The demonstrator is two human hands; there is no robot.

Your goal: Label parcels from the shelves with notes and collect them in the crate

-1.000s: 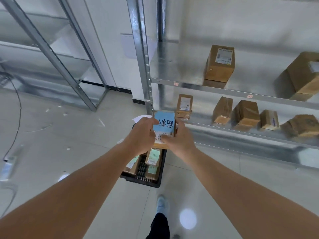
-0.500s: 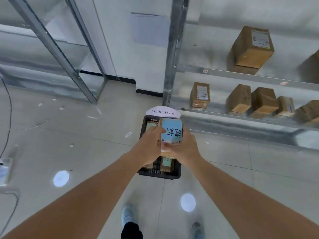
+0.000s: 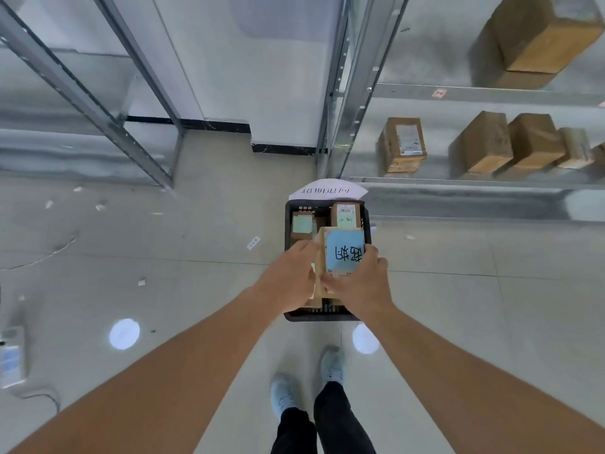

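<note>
A small parcel point(image 3: 340, 257), already labelled with a blue note point(image 3: 344, 253), is held directly above the black crate point(image 3: 288, 224) on the floor. The right hand point(image 3: 360, 283) is clamped around its near right edge; the left hand point(image 3: 288, 276) touches its left side, fingers curled against it. The collecting step appears to be in hand: next, a lowering into the space beside the parcels already inside is called for. Beyond, further unlabelled parcels point(image 3: 402, 144) wait on the metal shelves point(image 3: 491, 93).
</note>
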